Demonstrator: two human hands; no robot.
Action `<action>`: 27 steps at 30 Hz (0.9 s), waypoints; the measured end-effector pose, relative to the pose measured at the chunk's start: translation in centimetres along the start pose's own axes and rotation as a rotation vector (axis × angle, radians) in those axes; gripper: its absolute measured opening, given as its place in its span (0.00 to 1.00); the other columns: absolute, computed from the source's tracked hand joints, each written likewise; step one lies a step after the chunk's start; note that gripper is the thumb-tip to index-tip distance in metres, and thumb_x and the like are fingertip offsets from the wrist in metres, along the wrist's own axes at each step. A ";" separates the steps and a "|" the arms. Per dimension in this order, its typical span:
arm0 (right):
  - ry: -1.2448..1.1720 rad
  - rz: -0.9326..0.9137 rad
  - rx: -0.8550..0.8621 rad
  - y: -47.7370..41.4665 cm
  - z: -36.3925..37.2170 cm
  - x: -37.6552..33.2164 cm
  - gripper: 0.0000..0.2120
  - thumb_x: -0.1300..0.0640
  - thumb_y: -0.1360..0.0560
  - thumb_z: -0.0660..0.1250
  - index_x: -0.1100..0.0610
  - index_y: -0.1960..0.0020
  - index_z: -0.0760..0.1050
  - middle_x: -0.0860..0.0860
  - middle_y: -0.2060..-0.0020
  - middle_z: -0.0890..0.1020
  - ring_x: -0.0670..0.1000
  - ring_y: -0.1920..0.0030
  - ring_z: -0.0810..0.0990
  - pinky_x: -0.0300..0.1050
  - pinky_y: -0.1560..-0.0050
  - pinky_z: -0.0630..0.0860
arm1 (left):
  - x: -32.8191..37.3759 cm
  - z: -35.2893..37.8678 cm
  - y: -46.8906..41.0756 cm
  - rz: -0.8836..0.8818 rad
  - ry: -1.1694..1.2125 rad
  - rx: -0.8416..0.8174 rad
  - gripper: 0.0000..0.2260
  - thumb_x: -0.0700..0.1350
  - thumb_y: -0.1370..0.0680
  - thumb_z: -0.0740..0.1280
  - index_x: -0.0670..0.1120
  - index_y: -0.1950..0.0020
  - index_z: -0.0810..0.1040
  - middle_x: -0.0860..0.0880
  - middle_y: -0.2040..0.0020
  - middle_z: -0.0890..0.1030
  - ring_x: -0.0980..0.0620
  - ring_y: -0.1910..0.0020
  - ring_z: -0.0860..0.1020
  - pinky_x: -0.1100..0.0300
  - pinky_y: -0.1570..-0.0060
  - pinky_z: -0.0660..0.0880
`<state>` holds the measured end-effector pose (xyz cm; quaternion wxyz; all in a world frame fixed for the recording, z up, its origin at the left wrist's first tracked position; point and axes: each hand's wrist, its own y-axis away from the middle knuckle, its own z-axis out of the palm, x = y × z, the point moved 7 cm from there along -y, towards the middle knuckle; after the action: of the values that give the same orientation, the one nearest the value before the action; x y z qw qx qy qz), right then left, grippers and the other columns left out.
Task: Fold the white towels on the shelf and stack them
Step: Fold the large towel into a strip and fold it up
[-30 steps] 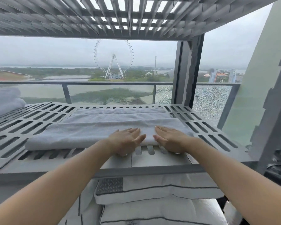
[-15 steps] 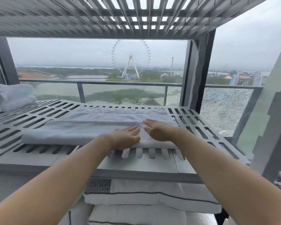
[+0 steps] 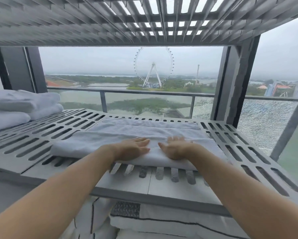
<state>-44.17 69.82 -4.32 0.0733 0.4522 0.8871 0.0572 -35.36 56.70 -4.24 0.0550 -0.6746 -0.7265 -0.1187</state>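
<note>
Both hands (image 3: 155,149) flat atop towel (image 3: 100,140)

- Single head-worn wide-angle view, facing forward and slightly down along both forearms.
- Close: slatted shelf (image 3: 41,135) just beyond the fingers (image 3: 141,140), upper shelf (image 3: 110,23) overhead.
- Beyond the fingers, balcony railing (image 3: 144,92) and distant Ferris wheel (image 3: 153,66).

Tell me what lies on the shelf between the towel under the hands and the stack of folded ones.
Nothing visible does. Both the left hand and right hand lie flat on the towel. Between it and the folded stack at the far left there is only bare slotted shelf.
</note>
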 end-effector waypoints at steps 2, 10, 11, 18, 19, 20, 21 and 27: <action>-0.041 -0.106 0.022 -0.6 0.1 -2.8 0.32 0.38 0.22 0.41 0.54 0.24 0.42 0.52 0.24 0.43 0.55 0.25 0.40 0.64 0.29 0.39 | -0.4 0.1 -0.6 0.050 0.046 -0.012 0.24 0.56 0.19 0.50 0.53 0.24 0.50 0.56 0.23 0.48 0.58 0.25 0.45 0.57 0.28 0.41; -0.086 -0.134 0.076 -3.1 -0.1 -8.7 0.27 0.43 0.20 0.45 0.53 0.25 0.49 0.50 0.24 0.47 0.54 0.24 0.44 0.64 0.30 0.41 | -9.4 -2.3 -0.2 0.084 -0.015 0.042 0.22 0.57 0.19 0.49 0.54 0.25 0.54 0.53 0.23 0.54 0.55 0.25 0.52 0.54 0.26 0.44; -0.096 -0.138 0.091 -3.3 -0.2 -9.4 0.26 0.43 0.20 0.46 0.52 0.25 0.51 0.50 0.24 0.49 0.54 0.24 0.45 0.64 0.29 0.41 | -10.5 -2.9 -0.2 0.076 -0.020 0.073 0.22 0.58 0.19 0.49 0.55 0.26 0.56 0.53 0.24 0.57 0.53 0.25 0.55 0.52 0.26 0.49; -0.295 -0.136 0.424 -3.1 -2.6 -11.5 0.13 0.49 0.23 0.58 0.54 0.43 0.73 0.52 0.44 0.74 0.53 0.43 0.74 0.48 0.40 0.69 | -14.6 -6.5 0.2 0.068 -0.171 0.251 0.15 0.53 0.19 0.52 0.49 0.39 0.70 0.47 0.36 0.74 0.47 0.38 0.72 0.55 0.43 0.67; -0.277 -0.122 0.425 -3.1 -2.6 -11.4 0.13 0.49 0.23 0.58 0.54 0.44 0.73 0.52 0.45 0.75 0.53 0.44 0.74 0.47 0.42 0.69 | -15.1 -6.6 0.1 0.055 -0.193 0.244 0.14 0.53 0.19 0.51 0.49 0.42 0.70 0.46 0.39 0.76 0.46 0.41 0.74 0.56 0.48 0.67; -0.251 -0.105 0.419 -3.1 -2.5 -11.3 0.13 0.48 0.23 0.58 0.55 0.46 0.73 0.52 0.46 0.74 0.53 0.45 0.73 0.48 0.43 0.69 | -15.3 -6.7 0.1 0.056 -0.213 0.248 0.13 0.54 0.19 0.50 0.48 0.45 0.70 0.45 0.42 0.77 0.45 0.44 0.75 0.56 0.51 0.66; -0.224 -0.087 0.415 -3.0 -2.5 -11.2 0.13 0.47 0.23 0.58 0.56 0.47 0.73 0.53 0.47 0.74 0.53 0.45 0.73 0.48 0.43 0.69 | -15.3 -7.0 0.1 0.073 -0.245 0.271 0.14 0.54 0.19 0.49 0.48 0.47 0.70 0.44 0.44 0.78 0.45 0.47 0.75 0.55 0.54 0.66; -0.160 -0.001 0.464 -2.8 -2.9 -11.1 0.12 0.51 0.22 0.56 0.57 0.45 0.71 0.54 0.43 0.72 0.55 0.40 0.69 0.52 0.37 0.65 | -14.5 -8.3 -0.3 0.196 -0.436 0.376 0.19 0.55 0.19 0.45 0.47 0.49 0.72 0.44 0.49 0.79 0.45 0.51 0.77 0.53 0.55 0.70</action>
<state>-40.49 59.08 -1.10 0.0375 0.4595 0.8680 -0.1843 -35.15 40.63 0.30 0.0327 -0.7290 -0.6619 0.1714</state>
